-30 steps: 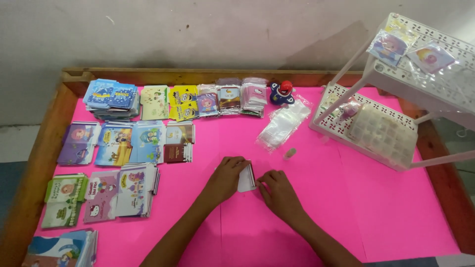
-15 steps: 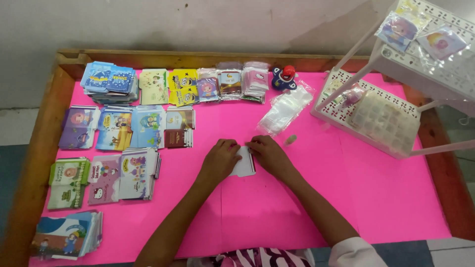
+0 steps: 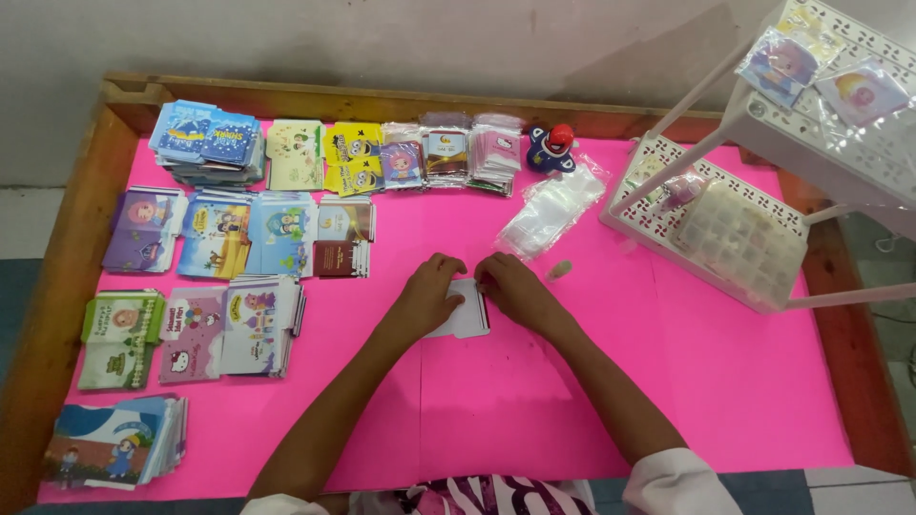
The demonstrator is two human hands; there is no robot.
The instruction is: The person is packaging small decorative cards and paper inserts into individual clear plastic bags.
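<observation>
Table, pink top, wooden rim. Both hands are working at its middle, close together. The left hand is pressing down on a small white card, fingers curled over its left edge. The right hand is pinching the card's top right corner. The card is lying flat on the table, between the 2 hands. Stacks of colourful printed packets are sitting in rows to the left. A pile of clear plastic sleeves is lying just beyond the right hand, with a blue and red toy behind it. A white rack is standing at the right.
</observation>
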